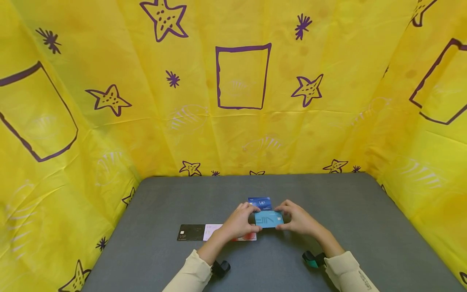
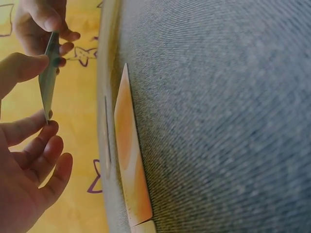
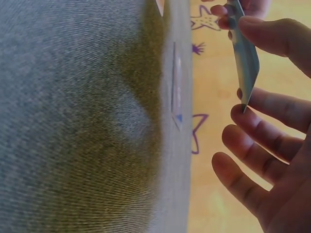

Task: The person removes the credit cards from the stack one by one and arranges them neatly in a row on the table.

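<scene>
Leftmost on the grey table [image 1: 146, 263], I note a black card [image 1: 192, 232] lying flat, marked VIP. Edge to edge at its right lies a pale card [image 1: 211, 231], then a red-patterned card [image 1: 251, 237], partly hidden by the left hand [image 1: 237, 223]. That hand is clamped, thumb and finger, on the left end of a light-blue card [image 1: 269, 219]. A dark blue card [image 1: 261, 202] lies just beyond. The light-blue card is held above the table, its lettering upside down from the wearer's side. The right hand [image 1: 298, 220] pinches its right end, the lower fingers spread apart.
</scene>
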Tool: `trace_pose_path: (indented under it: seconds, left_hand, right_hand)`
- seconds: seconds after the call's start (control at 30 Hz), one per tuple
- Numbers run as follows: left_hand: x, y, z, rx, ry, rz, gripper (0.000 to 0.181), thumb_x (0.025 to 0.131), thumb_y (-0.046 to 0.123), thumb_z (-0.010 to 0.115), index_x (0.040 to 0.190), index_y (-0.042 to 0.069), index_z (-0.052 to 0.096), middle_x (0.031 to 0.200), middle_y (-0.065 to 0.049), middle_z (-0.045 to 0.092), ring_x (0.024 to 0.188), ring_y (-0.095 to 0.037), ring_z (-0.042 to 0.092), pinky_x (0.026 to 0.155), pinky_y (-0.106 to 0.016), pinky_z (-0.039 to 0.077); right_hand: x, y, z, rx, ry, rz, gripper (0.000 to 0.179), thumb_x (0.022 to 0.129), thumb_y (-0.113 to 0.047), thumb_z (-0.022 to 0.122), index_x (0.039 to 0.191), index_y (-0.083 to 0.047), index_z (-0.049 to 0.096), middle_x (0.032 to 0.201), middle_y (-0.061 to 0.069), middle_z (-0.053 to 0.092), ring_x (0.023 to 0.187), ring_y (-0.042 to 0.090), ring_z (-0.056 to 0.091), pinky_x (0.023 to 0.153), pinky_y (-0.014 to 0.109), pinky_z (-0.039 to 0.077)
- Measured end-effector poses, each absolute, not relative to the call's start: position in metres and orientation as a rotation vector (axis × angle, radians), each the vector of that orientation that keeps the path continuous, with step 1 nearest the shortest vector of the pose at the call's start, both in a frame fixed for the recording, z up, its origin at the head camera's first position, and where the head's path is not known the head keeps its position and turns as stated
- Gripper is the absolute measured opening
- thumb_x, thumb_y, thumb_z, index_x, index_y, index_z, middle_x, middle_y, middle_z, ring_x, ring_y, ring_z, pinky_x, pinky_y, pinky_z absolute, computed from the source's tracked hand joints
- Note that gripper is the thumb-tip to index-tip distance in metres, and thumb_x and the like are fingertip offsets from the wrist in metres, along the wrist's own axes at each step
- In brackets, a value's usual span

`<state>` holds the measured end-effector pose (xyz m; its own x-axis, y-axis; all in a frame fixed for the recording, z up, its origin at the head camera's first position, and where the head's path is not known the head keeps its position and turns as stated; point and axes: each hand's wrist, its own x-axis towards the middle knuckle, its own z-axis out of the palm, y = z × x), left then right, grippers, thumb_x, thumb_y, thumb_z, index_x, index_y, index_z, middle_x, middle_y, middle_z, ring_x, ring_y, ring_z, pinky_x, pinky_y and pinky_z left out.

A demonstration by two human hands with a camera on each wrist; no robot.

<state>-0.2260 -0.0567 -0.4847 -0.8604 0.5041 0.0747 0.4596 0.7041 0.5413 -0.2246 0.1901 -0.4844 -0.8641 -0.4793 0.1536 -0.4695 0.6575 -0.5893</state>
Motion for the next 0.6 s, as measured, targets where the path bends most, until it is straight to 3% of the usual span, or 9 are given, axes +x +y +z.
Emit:
trace_pose_path:
  seconds: [0.6]
  left_hand:
    - [-0.225, -0.053, -0.496, 0.830, 2.808, 0.765, 0.053, 0.078, 0.033, 0.079, 0.124, 0.012, 0.063, 0.112, -0.001, 0.059, 0.101, -0.014, 0.048, 0.088, -0.027, 0.043]
  right_hand:
    - [-0.224, 0.191, -0.496, -0.726, 2.819, -0.927, 0.048, 0.073, -0.032, 0.084, 0.112, -0.008, 0.068, 0.101, -0.002, 0.056, 0.087, 0.014, 0.051, 0.074, 0.026, 0.043]
